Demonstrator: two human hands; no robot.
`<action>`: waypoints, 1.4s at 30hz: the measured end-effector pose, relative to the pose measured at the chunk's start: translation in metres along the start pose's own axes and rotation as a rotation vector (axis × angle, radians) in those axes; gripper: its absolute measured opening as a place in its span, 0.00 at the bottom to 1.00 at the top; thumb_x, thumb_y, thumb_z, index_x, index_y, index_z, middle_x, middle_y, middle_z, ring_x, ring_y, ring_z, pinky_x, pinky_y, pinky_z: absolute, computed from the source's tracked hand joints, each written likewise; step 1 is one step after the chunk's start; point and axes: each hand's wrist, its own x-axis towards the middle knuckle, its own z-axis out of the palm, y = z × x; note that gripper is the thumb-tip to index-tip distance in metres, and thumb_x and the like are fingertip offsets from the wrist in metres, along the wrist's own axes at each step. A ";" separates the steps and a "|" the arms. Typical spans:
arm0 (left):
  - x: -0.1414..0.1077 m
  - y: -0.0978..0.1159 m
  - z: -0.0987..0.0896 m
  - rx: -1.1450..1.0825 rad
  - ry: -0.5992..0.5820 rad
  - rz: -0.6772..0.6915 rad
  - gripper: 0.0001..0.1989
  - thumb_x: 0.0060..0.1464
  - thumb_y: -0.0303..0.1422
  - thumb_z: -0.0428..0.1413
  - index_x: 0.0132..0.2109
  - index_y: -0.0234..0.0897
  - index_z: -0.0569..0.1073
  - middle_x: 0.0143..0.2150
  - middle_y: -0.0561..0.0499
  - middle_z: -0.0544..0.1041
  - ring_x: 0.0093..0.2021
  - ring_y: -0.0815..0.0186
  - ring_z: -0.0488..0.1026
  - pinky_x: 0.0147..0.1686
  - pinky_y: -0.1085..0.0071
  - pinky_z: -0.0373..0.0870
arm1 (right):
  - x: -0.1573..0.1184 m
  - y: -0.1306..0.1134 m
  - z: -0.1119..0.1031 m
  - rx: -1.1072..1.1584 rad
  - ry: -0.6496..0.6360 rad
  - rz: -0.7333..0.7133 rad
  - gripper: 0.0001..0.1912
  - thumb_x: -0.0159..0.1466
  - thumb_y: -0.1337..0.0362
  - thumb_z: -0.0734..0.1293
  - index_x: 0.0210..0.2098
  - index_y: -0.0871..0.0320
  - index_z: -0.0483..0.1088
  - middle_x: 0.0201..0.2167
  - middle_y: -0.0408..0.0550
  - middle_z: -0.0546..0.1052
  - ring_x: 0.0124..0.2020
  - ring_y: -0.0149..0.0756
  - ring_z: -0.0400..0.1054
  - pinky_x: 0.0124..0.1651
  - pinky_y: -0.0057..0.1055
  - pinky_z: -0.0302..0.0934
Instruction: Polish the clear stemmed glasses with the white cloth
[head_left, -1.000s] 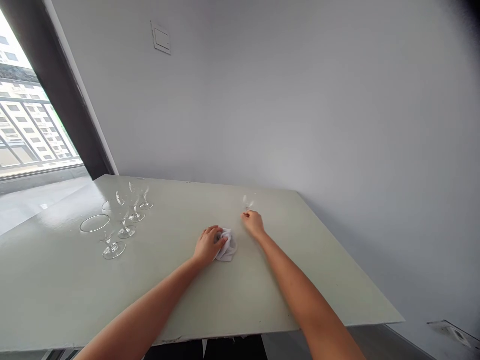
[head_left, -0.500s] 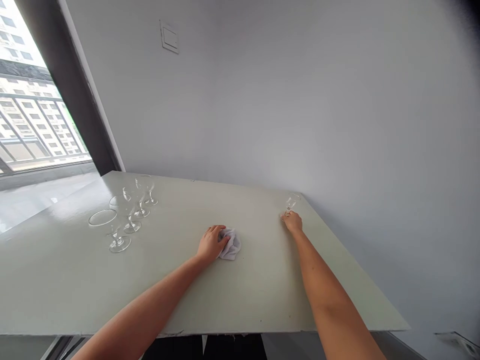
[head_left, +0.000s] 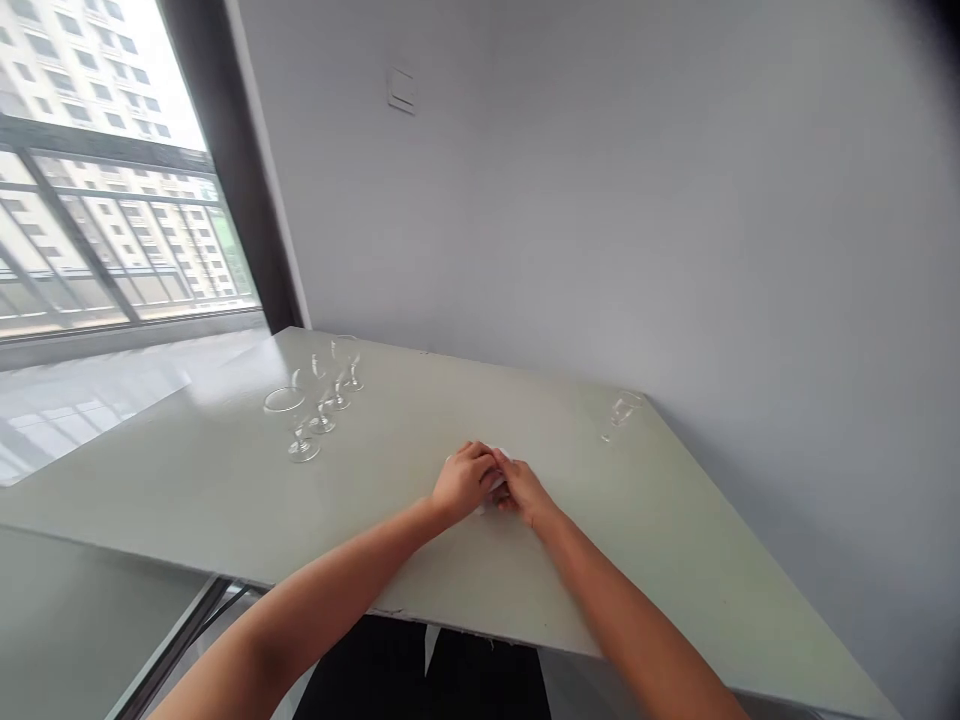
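My left hand (head_left: 465, 483) and my right hand (head_left: 523, 490) meet at the middle of the pale green table (head_left: 600, 490). Both close on a white cloth (head_left: 504, 456), which they mostly hide. A small clear glass (head_left: 620, 410) stands apart near the table's far right corner, well beyond my right hand. Its exact pose is hard to tell. Several clear stemmed glasses stand in a loose row at the left, the nearest (head_left: 303, 445) closest to my left hand.
A large window (head_left: 112, 200) with a metal railing and an apartment block outside lies to the left. A grey wall runs behind the table, with a small switch plate (head_left: 402, 90) on it. The table's near edge passes just beyond my forearms.
My right hand has left the small glass, which now sits further right, and has come back left to the cloth. Both hands now close on the cloth. The view has turned slightly left.
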 end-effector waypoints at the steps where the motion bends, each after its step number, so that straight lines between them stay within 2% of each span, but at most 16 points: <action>1: -0.004 0.002 -0.009 0.006 0.006 0.040 0.08 0.54 0.30 0.49 0.36 0.41 0.73 0.42 0.48 0.72 0.43 0.64 0.67 0.42 0.68 0.65 | 0.001 0.001 0.002 0.135 -0.002 0.000 0.15 0.53 0.50 0.67 0.24 0.57 0.71 0.20 0.50 0.72 0.20 0.36 0.66 0.18 0.30 0.55; 3: -0.015 -0.002 -0.031 0.032 0.179 0.049 0.07 0.54 0.31 0.49 0.39 0.41 0.72 0.43 0.48 0.72 0.44 0.64 0.67 0.44 0.67 0.65 | 0.005 0.001 -0.001 0.289 0.051 -0.028 0.14 0.50 0.53 0.70 0.26 0.57 0.71 0.22 0.46 0.72 0.23 0.34 0.66 0.21 0.30 0.59; 5: -0.030 -0.018 -0.059 0.078 0.565 -0.043 0.08 0.53 0.31 0.52 0.42 0.40 0.68 0.43 0.48 0.70 0.46 0.64 0.67 0.46 0.65 0.64 | 0.011 0.002 -0.010 0.332 0.101 -0.075 0.14 0.49 0.53 0.71 0.28 0.56 0.69 0.23 0.42 0.72 0.25 0.31 0.65 0.24 0.27 0.61; 8: -0.058 -0.057 -0.104 0.115 1.152 -0.345 0.20 0.47 0.34 0.58 0.46 0.37 0.62 0.50 0.44 0.65 0.51 0.61 0.63 0.50 0.62 0.61 | 0.017 0.001 -0.022 0.467 0.161 -0.139 0.15 0.46 0.55 0.73 0.25 0.56 0.65 0.19 0.36 0.69 0.21 0.27 0.62 0.21 0.24 0.59; 10: -0.075 -0.086 -0.130 0.009 1.298 -0.622 0.28 0.45 0.37 0.59 0.52 0.38 0.58 0.55 0.42 0.61 0.54 0.60 0.61 0.52 0.61 0.58 | 0.018 -0.002 -0.026 0.605 0.162 -0.168 0.15 0.44 0.59 0.74 0.24 0.57 0.65 0.18 0.35 0.68 0.19 0.26 0.62 0.21 0.23 0.59; 11: -0.082 -0.100 -0.141 -0.094 1.278 -0.760 0.33 0.43 0.38 0.60 0.54 0.38 0.56 0.56 0.41 0.60 0.55 0.59 0.60 0.52 0.60 0.58 | 0.017 -0.004 -0.027 0.672 0.147 -0.184 0.14 0.44 0.61 0.74 0.25 0.57 0.66 0.19 0.36 0.70 0.20 0.26 0.63 0.22 0.24 0.60; 13: -0.091 -0.122 -0.158 -0.347 1.083 -0.889 0.42 0.39 0.39 0.62 0.59 0.40 0.50 0.55 0.41 0.63 0.55 0.59 0.61 0.50 0.61 0.59 | 0.014 -0.009 -0.028 0.758 0.097 -0.227 0.12 0.45 0.64 0.73 0.28 0.56 0.69 0.24 0.37 0.74 0.25 0.28 0.68 0.27 0.25 0.64; 16: -0.095 -0.141 -0.170 -0.573 0.802 -0.852 0.42 0.36 0.38 0.63 0.58 0.40 0.52 0.48 0.44 0.69 0.47 0.61 0.68 0.46 0.64 0.62 | 0.007 -0.019 -0.030 0.808 0.052 -0.277 0.12 0.47 0.66 0.72 0.32 0.56 0.71 0.30 0.41 0.77 0.35 0.32 0.71 0.36 0.28 0.66; 18: -0.092 -0.144 -0.171 -0.574 0.730 -0.797 0.36 0.36 0.40 0.63 0.53 0.38 0.58 0.42 0.47 0.72 0.41 0.64 0.70 0.41 0.66 0.64 | 0.002 -0.028 -0.033 0.855 0.114 -0.261 0.11 0.48 0.65 0.70 0.32 0.57 0.71 0.30 0.41 0.77 0.35 0.33 0.71 0.37 0.28 0.67; 24: -0.067 -0.108 -0.133 -0.162 0.639 -0.558 0.31 0.44 0.40 0.57 0.54 0.38 0.57 0.36 0.51 0.70 0.32 0.68 0.68 0.35 0.68 0.65 | -0.008 -0.050 -0.022 0.865 0.337 0.021 0.07 0.53 0.67 0.67 0.33 0.59 0.70 0.29 0.44 0.77 0.29 0.33 0.72 0.31 0.28 0.69; 26: -0.056 -0.089 -0.114 0.003 0.566 -0.452 0.31 0.48 0.38 0.55 0.58 0.39 0.53 0.38 0.51 0.70 0.32 0.68 0.68 0.37 0.67 0.65 | -0.012 -0.054 -0.008 0.863 0.397 0.017 0.07 0.53 0.69 0.67 0.33 0.60 0.70 0.29 0.44 0.76 0.29 0.30 0.71 0.31 0.25 0.68; 28: -0.046 -0.071 -0.095 0.137 0.473 -0.360 0.31 0.50 0.36 0.53 0.59 0.40 0.52 0.39 0.50 0.69 0.35 0.66 0.68 0.39 0.65 0.65 | -0.018 -0.057 0.009 0.856 0.407 -0.096 0.07 0.52 0.69 0.68 0.32 0.59 0.69 0.28 0.42 0.75 0.28 0.27 0.70 0.31 0.22 0.67; 31: -0.033 -0.049 -0.073 0.246 0.352 -0.249 0.29 0.51 0.33 0.52 0.60 0.41 0.52 0.41 0.49 0.68 0.40 0.63 0.67 0.42 0.63 0.64 | -0.033 -0.060 0.033 0.642 0.133 -0.284 0.08 0.53 0.63 0.68 0.32 0.59 0.69 0.25 0.42 0.72 0.26 0.28 0.67 0.28 0.24 0.65; 34: -0.024 -0.032 -0.063 0.242 0.277 -0.188 0.28 0.52 0.30 0.50 0.60 0.42 0.52 0.42 0.48 0.67 0.43 0.61 0.67 0.43 0.63 0.64 | -0.047 -0.058 0.049 0.245 -0.215 -0.396 0.15 0.55 0.61 0.66 0.42 0.57 0.69 0.29 0.44 0.73 0.29 0.31 0.68 0.31 0.29 0.65; 37: -0.021 -0.021 -0.062 0.228 0.194 -0.139 0.29 0.52 0.28 0.49 0.60 0.41 0.51 0.43 0.48 0.67 0.43 0.61 0.67 0.42 0.64 0.64 | -0.050 -0.053 0.048 -0.019 -0.303 -0.448 0.16 0.56 0.62 0.65 0.45 0.53 0.67 0.30 0.42 0.73 0.28 0.30 0.68 0.33 0.30 0.65; 42: -0.025 -0.013 -0.064 0.331 -0.025 0.087 0.29 0.51 0.24 0.48 0.60 0.40 0.52 0.42 0.47 0.70 0.40 0.62 0.68 0.41 0.65 0.64 | -0.038 -0.040 0.033 -0.130 -0.418 -0.273 0.13 0.54 0.55 0.68 0.32 0.59 0.70 0.22 0.42 0.72 0.23 0.33 0.70 0.27 0.30 0.63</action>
